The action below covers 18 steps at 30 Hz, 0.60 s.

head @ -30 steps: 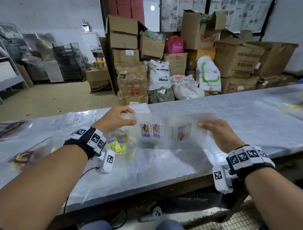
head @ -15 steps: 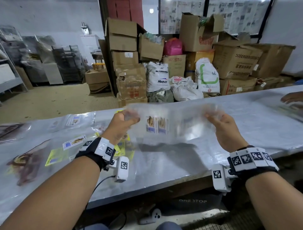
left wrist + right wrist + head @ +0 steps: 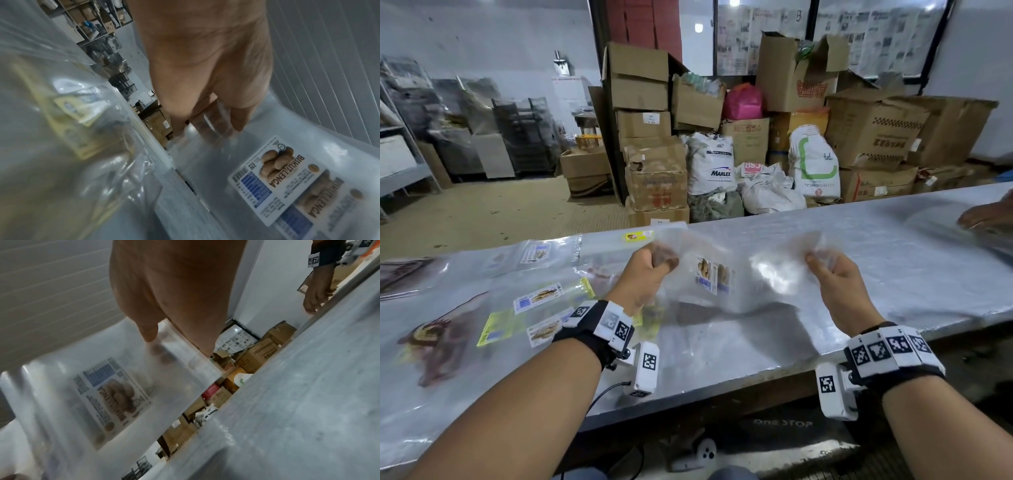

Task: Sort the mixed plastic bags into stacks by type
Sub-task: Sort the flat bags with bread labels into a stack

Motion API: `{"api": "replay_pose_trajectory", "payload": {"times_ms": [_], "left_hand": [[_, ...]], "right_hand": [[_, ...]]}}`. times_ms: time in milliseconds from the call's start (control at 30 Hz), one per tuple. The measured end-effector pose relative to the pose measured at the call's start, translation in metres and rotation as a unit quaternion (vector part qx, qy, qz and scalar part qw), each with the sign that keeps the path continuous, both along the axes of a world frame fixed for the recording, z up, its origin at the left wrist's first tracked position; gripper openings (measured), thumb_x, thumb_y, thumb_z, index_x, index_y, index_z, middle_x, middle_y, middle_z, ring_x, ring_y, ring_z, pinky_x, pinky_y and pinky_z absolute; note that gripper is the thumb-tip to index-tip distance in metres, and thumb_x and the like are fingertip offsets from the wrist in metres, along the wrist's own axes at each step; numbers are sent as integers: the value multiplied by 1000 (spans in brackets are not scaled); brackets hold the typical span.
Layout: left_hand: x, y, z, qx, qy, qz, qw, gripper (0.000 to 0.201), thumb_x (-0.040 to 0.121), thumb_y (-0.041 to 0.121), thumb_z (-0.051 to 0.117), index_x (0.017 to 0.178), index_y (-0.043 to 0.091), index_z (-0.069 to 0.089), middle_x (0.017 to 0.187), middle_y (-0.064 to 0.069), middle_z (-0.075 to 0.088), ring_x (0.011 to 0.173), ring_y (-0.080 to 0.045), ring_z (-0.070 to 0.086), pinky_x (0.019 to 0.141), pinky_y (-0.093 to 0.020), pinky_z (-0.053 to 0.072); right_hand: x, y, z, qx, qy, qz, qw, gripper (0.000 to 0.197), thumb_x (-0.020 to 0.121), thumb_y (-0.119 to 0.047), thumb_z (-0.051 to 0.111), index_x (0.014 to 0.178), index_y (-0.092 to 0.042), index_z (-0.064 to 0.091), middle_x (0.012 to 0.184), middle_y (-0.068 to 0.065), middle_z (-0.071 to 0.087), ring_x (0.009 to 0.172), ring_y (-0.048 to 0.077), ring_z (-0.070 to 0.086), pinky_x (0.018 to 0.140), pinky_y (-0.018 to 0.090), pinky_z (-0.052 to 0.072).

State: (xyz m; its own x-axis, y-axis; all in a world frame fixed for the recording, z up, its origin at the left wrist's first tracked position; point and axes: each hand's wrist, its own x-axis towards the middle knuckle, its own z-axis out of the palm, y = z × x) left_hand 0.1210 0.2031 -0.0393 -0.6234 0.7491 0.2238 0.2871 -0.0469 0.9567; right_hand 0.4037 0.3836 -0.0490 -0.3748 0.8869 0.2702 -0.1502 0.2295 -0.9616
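Note:
I hold a small bunch of clear plastic bags [image 3: 743,274] with white biscuit labels [image 3: 710,277] up above the table. My left hand [image 3: 654,265] grips their left top corner, thumb in front and fingers behind the film. My right hand [image 3: 825,270] pinches the right top corner. In the left wrist view the label [image 3: 273,178] reads right way round; in the right wrist view the label [image 3: 115,399] shows mirrored through the film. More clear bags with yellow and white labels [image 3: 530,308] lie spread flat on the table's left half.
The grey table [image 3: 876,274] runs left to right, its front edge close to me. Another person's hand [image 3: 986,216] rests on plastic at the far right. Cardboard boxes [image 3: 654,137] and white sacks [image 3: 710,164] are piled on the floor beyond the table.
Both hands have lifted the held bags higher off the table and tilted them upright. Another person's hand has come into view at the right end.

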Motion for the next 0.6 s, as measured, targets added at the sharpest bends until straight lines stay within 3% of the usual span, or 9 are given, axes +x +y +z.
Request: {"api": "replay_pose_trajectory", "payload": {"times_ms": [67,133,200,233,267,333,433,500,600], "left_hand": [[-5,1,7,15,0,11,1000,23,96,10,69,84,9,50,66,23,58,65,-3,54,68,-28,44],[-6,0,9,11,-3,6,1000,16,97,12,69,97,8,53,78,21,64,68,2,56,65,-25,45],[-6,-1,3,-4,-20,7,1000,28,95,14,72,118,11,58,109,3,69,93,-12,64,85,-35,54],[-5,-2,-2,-9,-28,7,1000,36,94,13,73,126,11,57,113,-5,67,100,-20,63,94,-40,52],[-3,-3,-7,-16,-32,7,999,38,94,11,72,128,12,56,109,-8,66,98,-23,62,96,-40,51],[-3,-3,-15,-30,-32,-1,999,30,95,13,72,121,17,58,99,-9,65,88,-22,59,85,-37,51],[1,-1,-13,-51,-10,7,999,13,97,18,69,102,19,57,82,1,54,73,-15,51,68,-30,44],[2,1,-10,-57,-1,7,998,10,98,15,67,101,22,62,81,6,60,71,-12,54,65,-29,45],[3,2,3,-36,3,0,999,17,99,9,65,103,25,62,95,4,70,73,-6,60,75,-28,47]], "right_hand": [[1,2,11,13,19,0,1000,7,101,-20,60,101,-17,66,100,-4,74,96,10,70,85,23,55],[2,2,14,19,25,8,999,9,101,-19,60,106,-16,67,105,-5,75,100,9,71,82,19,54],[3,0,6,17,3,10,1000,10,101,-18,61,108,-19,68,109,-5,74,105,12,70,85,20,53],[4,-1,0,14,-8,12,1000,12,101,-17,61,110,-21,68,110,-4,74,107,13,69,89,23,52],[4,-3,-7,7,-13,16,1000,14,101,-17,62,112,-22,68,112,-4,74,108,14,69,92,27,52],[4,-5,-16,-8,-16,23,1000,18,100,-18,63,117,-23,67,115,-3,74,109,15,69,94,32,53],[2,-5,-19,-8,-31,18,999,20,100,-23,62,119,-16,67,116,2,74,110,21,69,96,40,54],[1,-5,-16,0,-38,15,999,18,102,-26,61,115,-17,69,112,1,75,107,17,70,93,35,54],[-2,-5,-3,13,-23,4,1000,11,104,-21,57,104,-21,67,102,-6,74,94,5,69,82,21,50]]}}
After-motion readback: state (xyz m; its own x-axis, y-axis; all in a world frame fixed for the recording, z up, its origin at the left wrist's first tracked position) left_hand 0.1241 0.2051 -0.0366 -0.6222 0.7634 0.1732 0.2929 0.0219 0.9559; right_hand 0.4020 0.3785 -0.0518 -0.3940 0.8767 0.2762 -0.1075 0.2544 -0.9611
